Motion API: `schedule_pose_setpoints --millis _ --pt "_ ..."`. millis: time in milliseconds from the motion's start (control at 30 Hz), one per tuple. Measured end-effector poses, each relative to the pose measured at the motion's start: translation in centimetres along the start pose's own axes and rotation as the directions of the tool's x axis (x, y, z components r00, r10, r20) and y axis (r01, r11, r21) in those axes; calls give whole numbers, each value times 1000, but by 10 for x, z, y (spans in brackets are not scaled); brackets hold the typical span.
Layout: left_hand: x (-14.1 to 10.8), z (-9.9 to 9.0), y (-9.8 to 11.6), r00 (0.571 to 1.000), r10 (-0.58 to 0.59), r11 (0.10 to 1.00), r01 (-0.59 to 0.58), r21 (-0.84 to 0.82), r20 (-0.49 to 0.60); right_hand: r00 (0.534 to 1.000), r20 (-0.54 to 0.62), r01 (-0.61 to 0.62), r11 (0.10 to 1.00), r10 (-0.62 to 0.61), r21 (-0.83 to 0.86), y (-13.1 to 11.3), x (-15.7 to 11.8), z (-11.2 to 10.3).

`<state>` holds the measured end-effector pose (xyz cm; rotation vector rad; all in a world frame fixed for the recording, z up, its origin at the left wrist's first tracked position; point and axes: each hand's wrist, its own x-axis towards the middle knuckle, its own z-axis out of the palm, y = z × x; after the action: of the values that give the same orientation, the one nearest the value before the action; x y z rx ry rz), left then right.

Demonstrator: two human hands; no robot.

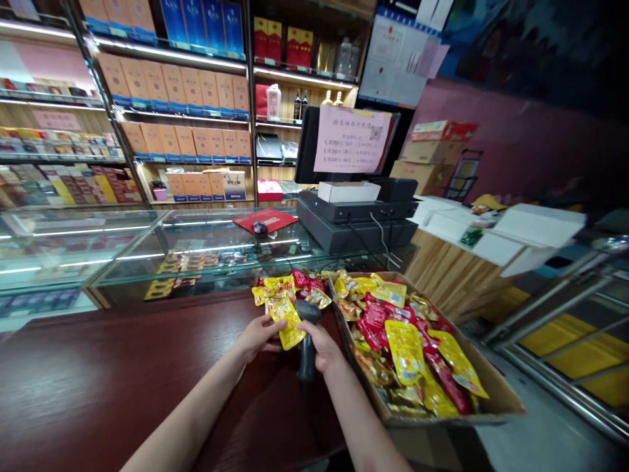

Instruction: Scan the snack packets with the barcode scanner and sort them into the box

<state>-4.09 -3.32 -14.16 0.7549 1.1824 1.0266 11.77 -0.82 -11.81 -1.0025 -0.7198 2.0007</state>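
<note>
A yellow snack packet (291,333) is tilted up above the dark red tabletop, between my two hands. My left hand (259,334) is closed on its left side, with the thumb on the front. My right hand (320,344) is closed, its thumb at the packet's right edge; its other fingers are partly hidden. Right beside that hand, a black handheld barcode scanner (307,360) stands upright, partly covered by the thumb. Just beyond, a small pile of yellow, red and gold snack packets (275,286) lies on the table.
An open cardboard box (501,410) of similar packets sits at my right. Behind the table are a glass display counter (206,229), a mouse (260,227) on a red mat, and a monitor (307,147) with a paper sign. Metal railings (565,308) run along the right.
</note>
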Motion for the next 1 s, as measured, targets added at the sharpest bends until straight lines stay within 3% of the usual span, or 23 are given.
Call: schedule_pose_setpoints --millis 100,267,333,433,600,1000 --pt "1 1 1 999 0 986 6 -169 37 999 -42 23 1000 -23 -4 1 1 2" --pt "6 -6 7 996 41 973 -58 -224 -81 971 -144 166 969 -193 -182 0 0 3" --pt "7 -10 12 991 68 977 -90 -192 -116 961 -105 217 932 -256 -289 0 -2 5" --pt "8 -12 23 985 95 985 -114 -130 -142 967 -8 231 886 -256 -402 0 -6 14" --pt "13 -7 42 968 146 987 -157 -37 -207 950 80 307 846 -303 -436 0 -12 36" --pt "23 -7 56 948 267 964 -267 24 -173 965 94 257 828 -243 -498 -11 -20 52"
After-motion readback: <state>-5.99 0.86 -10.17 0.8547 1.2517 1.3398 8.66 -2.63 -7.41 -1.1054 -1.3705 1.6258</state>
